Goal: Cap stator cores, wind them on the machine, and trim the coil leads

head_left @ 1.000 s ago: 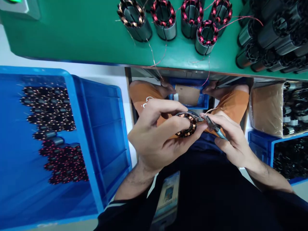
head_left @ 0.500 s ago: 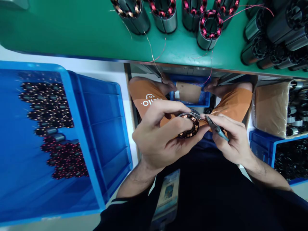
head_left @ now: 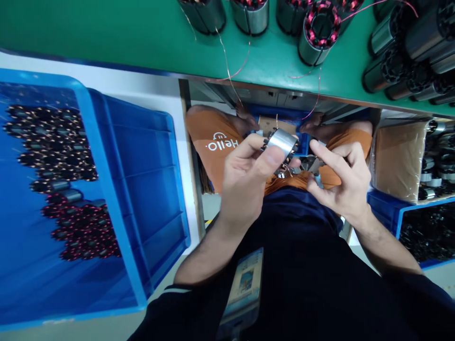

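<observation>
My left hand [head_left: 245, 182] grips a metal stator [head_left: 282, 142] between thumb and fingers, its shiny outer side facing up. Copper wire ends stick out at its top and bottom. To the right, apart from the stator, my right hand [head_left: 341, 180] is curled around small pliers [head_left: 317, 179], which are mostly hidden by the fingers. On the green table in front stand several stators, one with red windings [head_left: 322, 28], and thin loose wires hang over the edge.
A blue bin [head_left: 124, 246] at the left holds rows of wound stators [head_left: 57, 142]. More bare stators [head_left: 384, 71] crowd the table's right side. Below them are a wrapped carton [head_left: 400, 161] and a blue crate [head_left: 386, 213] of dark parts. The green table edge [head_left: 142, 68] runs across the front.
My left hand has turned the stator so its outer side shows instead of its wound end. My right hand has moved slightly away from it, and the pliers are now more hidden.
</observation>
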The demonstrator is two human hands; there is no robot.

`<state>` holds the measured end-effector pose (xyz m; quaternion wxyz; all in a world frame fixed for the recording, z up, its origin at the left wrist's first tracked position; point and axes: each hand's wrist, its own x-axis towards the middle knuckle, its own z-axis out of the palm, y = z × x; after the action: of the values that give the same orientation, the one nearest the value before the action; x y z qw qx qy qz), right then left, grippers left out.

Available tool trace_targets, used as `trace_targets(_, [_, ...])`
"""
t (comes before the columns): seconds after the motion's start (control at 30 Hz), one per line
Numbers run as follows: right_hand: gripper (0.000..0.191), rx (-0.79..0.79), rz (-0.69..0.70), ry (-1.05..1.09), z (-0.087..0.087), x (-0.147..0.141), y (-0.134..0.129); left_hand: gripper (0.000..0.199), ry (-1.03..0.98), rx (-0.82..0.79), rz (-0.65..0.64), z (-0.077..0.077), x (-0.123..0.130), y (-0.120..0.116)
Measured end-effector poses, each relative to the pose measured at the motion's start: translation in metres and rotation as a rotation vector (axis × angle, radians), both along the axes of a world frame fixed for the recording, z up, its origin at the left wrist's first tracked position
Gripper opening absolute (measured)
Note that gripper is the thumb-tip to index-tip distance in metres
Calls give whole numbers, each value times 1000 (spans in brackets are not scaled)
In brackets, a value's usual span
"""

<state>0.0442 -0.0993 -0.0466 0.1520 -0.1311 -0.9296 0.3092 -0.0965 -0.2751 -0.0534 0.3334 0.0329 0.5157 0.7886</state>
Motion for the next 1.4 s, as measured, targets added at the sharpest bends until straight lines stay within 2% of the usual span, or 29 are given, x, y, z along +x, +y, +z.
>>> trace_targets(0.2, [54, 88, -36, 40, 7, -5, -3, 53, -14, 44, -46, 8, 8, 14])
trace_targets(0.3, [52, 45, -47, 29, 9, -3, -4, 50, 59, 68, -5, 4, 11, 17])
trace_targets(0.43, [52, -36, -70, -23, 10, -1, -5, 53, 167, 10, -11, -1, 14, 17])
trace_targets(0.67, [55, -143, 7, 32, 8, 1, 1, 51, 40, 52, -11, 1, 15, 19])
trace_targets(0.87, [52, -225, 69, -114, -1, -3, 2, 56, -106, 30, 146, -22, 19, 29])
trace_targets(0.97, [56, -245, 68, -211, -13, -1, 6, 58, -134, -28, 220, -33, 18, 14])
trace_targets(1.03, [65, -257, 70, -290, -25, 2, 13, 53, -75, -89, 264, -36, 13, -17])
trace_targets(1.07, [72, -247, 72, -338, -32, 5, 19, 49, -15, -124, 280, -36, 9, -41])
trace_targets(1.17, [85, -179, 74, -478, -58, 15, 40, 45, 297, -310, 367, -28, -9, -143])
trace_targets(1.27, [85, -170, 152, -588, -82, 25, 57, 45, 698, -739, 586, -12, -36, -265])
trace_targets(1.3, [82, -173, 169, -612, -88, 27, 60, 51, 856, -882, 694, -8, -45, -301])
trace_targets(1.33, [79, -176, 190, -634, -92, 27, 62, 57, 929, -1041, 730, -6, -55, -331])
trace_targets(1.37, [77, -176, 209, -652, -94, 26, 63, 59, 914, -1193, 669, -7, -64, -354])
trace_targets(1.4, [77, -174, 230, -665, -96, 23, 62, 58, 876, -1276, 635, -10, -72, -370])
